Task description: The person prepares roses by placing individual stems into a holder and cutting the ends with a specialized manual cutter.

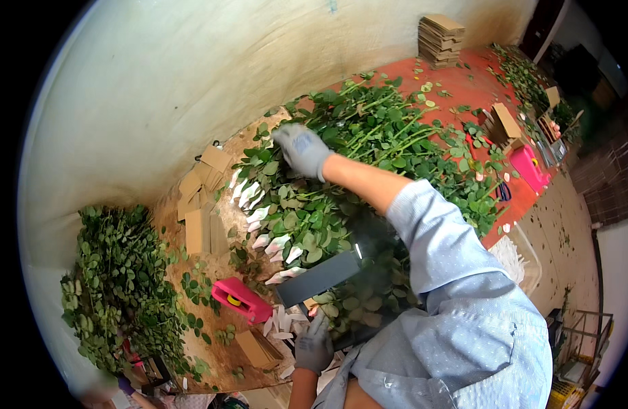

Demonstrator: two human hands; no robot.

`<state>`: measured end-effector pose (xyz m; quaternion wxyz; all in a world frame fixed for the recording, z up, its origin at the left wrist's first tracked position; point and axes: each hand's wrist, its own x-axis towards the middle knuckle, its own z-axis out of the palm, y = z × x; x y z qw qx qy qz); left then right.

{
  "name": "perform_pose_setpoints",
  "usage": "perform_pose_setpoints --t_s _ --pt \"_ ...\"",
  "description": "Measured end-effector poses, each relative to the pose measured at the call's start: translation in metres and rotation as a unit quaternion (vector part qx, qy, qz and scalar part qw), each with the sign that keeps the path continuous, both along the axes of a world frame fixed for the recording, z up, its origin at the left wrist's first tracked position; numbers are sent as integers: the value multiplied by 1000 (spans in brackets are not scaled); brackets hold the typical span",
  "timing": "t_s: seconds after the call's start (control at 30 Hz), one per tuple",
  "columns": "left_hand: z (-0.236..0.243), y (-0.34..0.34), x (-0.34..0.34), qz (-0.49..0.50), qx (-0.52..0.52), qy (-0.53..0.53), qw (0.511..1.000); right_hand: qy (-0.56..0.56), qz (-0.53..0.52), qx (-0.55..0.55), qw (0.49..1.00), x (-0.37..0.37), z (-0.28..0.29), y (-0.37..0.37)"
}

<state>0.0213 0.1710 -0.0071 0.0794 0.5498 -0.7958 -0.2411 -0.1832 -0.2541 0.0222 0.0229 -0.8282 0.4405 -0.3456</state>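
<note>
My left hand [314, 349], in a grey glove, lies at the near edge of the bench. Its fingers are stretched out beside a small pink rose bud [312, 311], below a dark grey panel [319, 278]. My right hand [302, 148], also gloved, reaches across the heap of leafy rose stems [368, 126] to its far left side. The fingers there are curled down at the leaves; what they hold is hidden. Roses with white-sleeved heads [248, 195] lie in a row along the heap's left side, heads toward the left.
A pink tape dispenser [242, 300] stands left of the panel, near loose white paper sleeves [281, 320]. Folded cardboard pieces [198, 228] and a large leafy bundle [120, 279] are at left. Farther right are a cardboard stack [440, 41] and another pink dispenser [530, 169]. Someone's gloved hand [125, 385] shows lower left.
</note>
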Motion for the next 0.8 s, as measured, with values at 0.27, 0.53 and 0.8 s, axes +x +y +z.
perform_pose_setpoints --t_s 0.27,0.53,0.8 --pt "6 8 1 37 47 -23 998 440 -15 160 883 22 -5 -27" --pt "3 5 4 33 64 -27 997 548 42 -17 835 -31 -63 72" --pt "-10 4 8 28 57 -25 998 504 89 191 838 -20 18 37"
